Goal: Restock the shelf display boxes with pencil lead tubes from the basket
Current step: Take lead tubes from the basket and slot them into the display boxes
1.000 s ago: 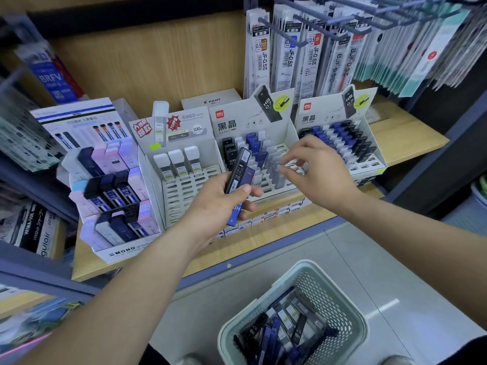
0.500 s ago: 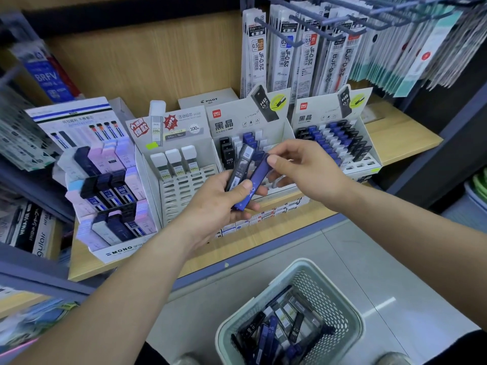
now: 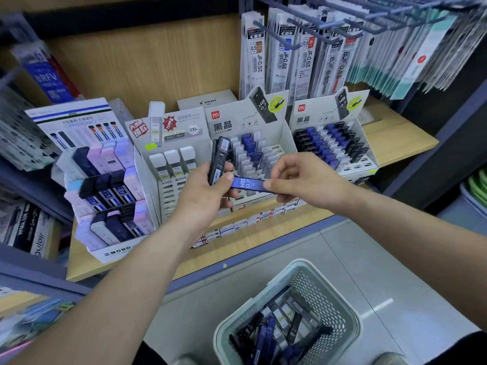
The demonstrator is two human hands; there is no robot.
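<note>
At frame centre, the right hand is pinching a flat blue plastic lead tube marked HB 0.7, pulling it from the left hand, which is gripping upright black lead tubes. Likely risk: the loosened black ones slipping, or blue landing in the wrong slot of the white cardboard display box. The grey perforated basket, lower right, is holding more.

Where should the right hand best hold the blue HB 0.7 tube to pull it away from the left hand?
Probably its free right end. The blue tube lies nearly flat, its left end under the left hand thumb beside the black tubes. The right hand comes from the right, pinching that end's flat faces, thumb above.
</note>
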